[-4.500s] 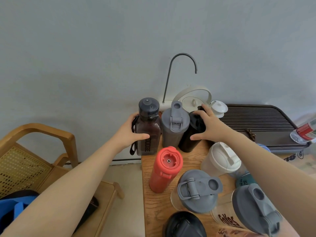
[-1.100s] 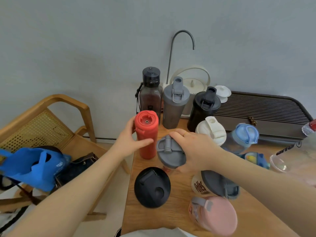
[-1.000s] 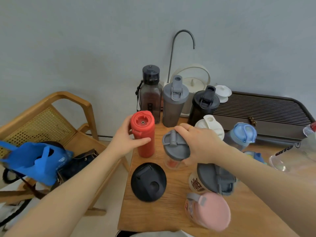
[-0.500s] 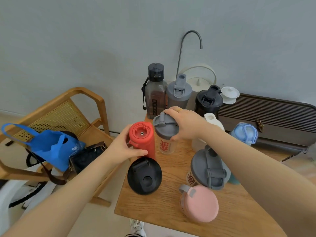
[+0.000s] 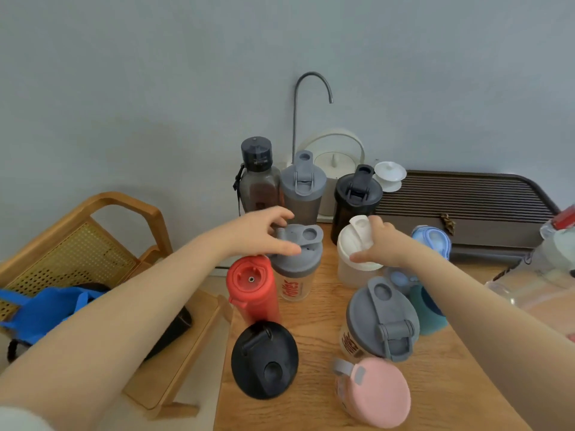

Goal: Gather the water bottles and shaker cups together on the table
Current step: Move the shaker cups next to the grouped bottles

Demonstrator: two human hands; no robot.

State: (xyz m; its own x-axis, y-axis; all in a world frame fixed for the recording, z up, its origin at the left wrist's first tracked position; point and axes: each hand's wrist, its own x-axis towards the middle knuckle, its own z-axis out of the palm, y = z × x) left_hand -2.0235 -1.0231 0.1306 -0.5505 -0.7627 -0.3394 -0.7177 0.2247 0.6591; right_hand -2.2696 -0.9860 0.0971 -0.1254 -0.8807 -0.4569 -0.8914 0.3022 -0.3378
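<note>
My left hand [image 5: 259, 234] grips the lid of a clear shaker cup with a grey lid [image 5: 297, 269], fingers behind it and thumb in front. My right hand [image 5: 384, 247] closes over the lid of a white shaker cup [image 5: 353, 259]. A red bottle [image 5: 252, 287] stands touching the grey-lidded cup on its left. A dark bottle [image 5: 258, 185], a grey shaker [image 5: 303, 189] and a black shaker [image 5: 356, 197] form a row at the back. Nearer me stand a black-lidded shaker [image 5: 264, 359], another grey-lidded cup [image 5: 381, 325] and a pink-lidded bottle [image 5: 376, 396].
A blue-lidded bottle [image 5: 432, 244] and a teal bottle [image 5: 427, 309] stand behind my right arm. A dark slatted tray [image 5: 466, 200] and a white kettle [image 5: 334, 160] sit at the back of the wooden table [image 5: 314, 321]. A wooden chair [image 5: 93, 231] with a blue bag [image 5: 46, 306] is on the left.
My left hand let go of the red bottle and moved onto the grey-lidded cup. My right hand released that cup and shifted right onto the white shaker cup.
</note>
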